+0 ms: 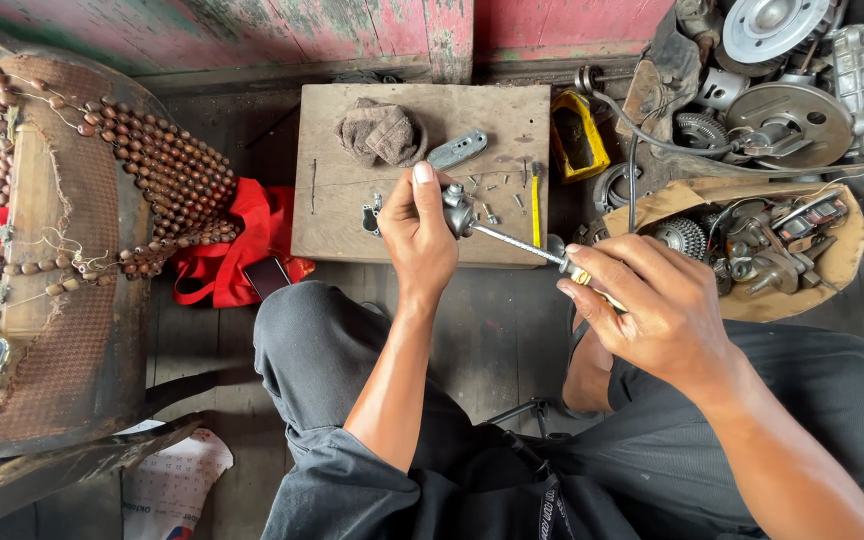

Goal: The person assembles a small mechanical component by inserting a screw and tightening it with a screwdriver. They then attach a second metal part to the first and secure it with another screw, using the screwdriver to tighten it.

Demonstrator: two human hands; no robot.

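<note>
While the person sat over a wooden board (352, 215), the left hand (419, 235) was closed around a small grey metal part (458, 210), thumb raised on top, holding it just above the board's near edge. The right hand (642, 305) pinched the yellowish handle of a screwdriver (527, 243), whose thin shaft ran up and left to meet the part. Both hands were shut on what they held, neither spread.

The part looked like cast metal: stiff, dense for its size, and probably oily, so it could slip. Its stubby body seemed the surest place to grasp, as the fingers wrapped it, leaving the end facing the tool bare.

Loose screws (497, 190) lay scattered on the board, beside a crumpled brown rag (380, 132) and a flat grey plate (457, 149). A basket of gears (752, 245) stood to the right, a red cloth (242, 235) to the left.
</note>
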